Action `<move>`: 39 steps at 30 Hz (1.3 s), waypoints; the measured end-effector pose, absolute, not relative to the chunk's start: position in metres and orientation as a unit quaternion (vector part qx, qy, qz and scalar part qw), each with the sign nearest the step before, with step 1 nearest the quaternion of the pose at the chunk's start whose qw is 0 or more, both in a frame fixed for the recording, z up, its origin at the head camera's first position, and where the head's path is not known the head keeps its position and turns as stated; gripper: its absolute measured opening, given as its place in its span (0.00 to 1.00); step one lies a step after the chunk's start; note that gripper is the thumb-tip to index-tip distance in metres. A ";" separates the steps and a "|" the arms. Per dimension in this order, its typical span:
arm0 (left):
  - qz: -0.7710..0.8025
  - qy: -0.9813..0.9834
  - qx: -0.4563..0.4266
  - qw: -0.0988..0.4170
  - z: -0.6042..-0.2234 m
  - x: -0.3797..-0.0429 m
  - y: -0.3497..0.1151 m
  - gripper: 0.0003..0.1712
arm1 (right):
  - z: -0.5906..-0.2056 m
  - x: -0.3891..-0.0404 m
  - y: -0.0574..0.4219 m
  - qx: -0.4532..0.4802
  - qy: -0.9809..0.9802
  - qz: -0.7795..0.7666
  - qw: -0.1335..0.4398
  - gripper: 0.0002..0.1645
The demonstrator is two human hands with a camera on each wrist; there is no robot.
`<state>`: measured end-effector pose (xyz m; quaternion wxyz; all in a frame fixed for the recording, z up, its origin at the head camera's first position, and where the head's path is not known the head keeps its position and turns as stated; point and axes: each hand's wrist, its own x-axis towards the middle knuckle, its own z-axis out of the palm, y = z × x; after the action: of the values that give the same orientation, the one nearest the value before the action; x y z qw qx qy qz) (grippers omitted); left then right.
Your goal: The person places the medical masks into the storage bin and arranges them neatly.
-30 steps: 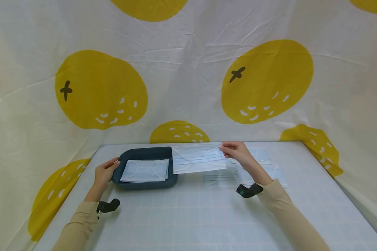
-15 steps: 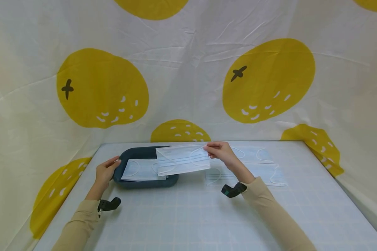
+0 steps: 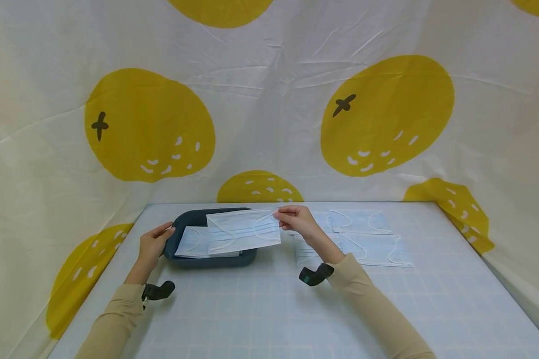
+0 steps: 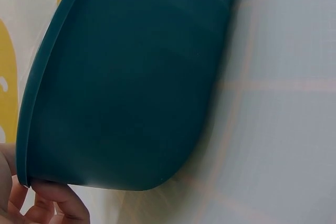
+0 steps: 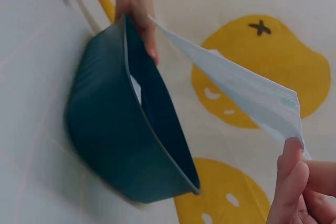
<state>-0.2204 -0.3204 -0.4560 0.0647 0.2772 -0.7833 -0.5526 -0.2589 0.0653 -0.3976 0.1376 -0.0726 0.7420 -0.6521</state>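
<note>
My right hand pinches one end of a pale blue pleated face mask, which stretches leftward above a dark teal plastic bin. Seen from the right wrist, this mask hangs over the bin's opening, clear of its rim. More face masks lie inside, partly covered by the held one in the head view. At the bin's left end, my left hand grips the rim; the left wrist view has its fingers bent at the corner of the bin wall.
Several face masks lie flat in two rows on the table right of the bin, partly behind the right forearm. A white curtain with yellow fruit prints hangs along the table's back edge. Black cameras sit on both wrists.
My right hand has carried the face mask leftward, from beside the bin to over it. The left hand keeps its grip on the rim. The view has shifted slightly.
</note>
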 end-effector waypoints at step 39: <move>-0.557 -0.781 0.263 0.102 -0.493 -0.241 -0.345 0.27 | -0.415 -0.256 -0.028 -0.077 0.734 -0.659 0.147 0.17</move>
<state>-0.2411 -0.3448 -0.4926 0.1015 0.2629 -0.7809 -0.5575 -0.2561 -0.0284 -0.4147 0.1471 -0.0774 0.7336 -0.6590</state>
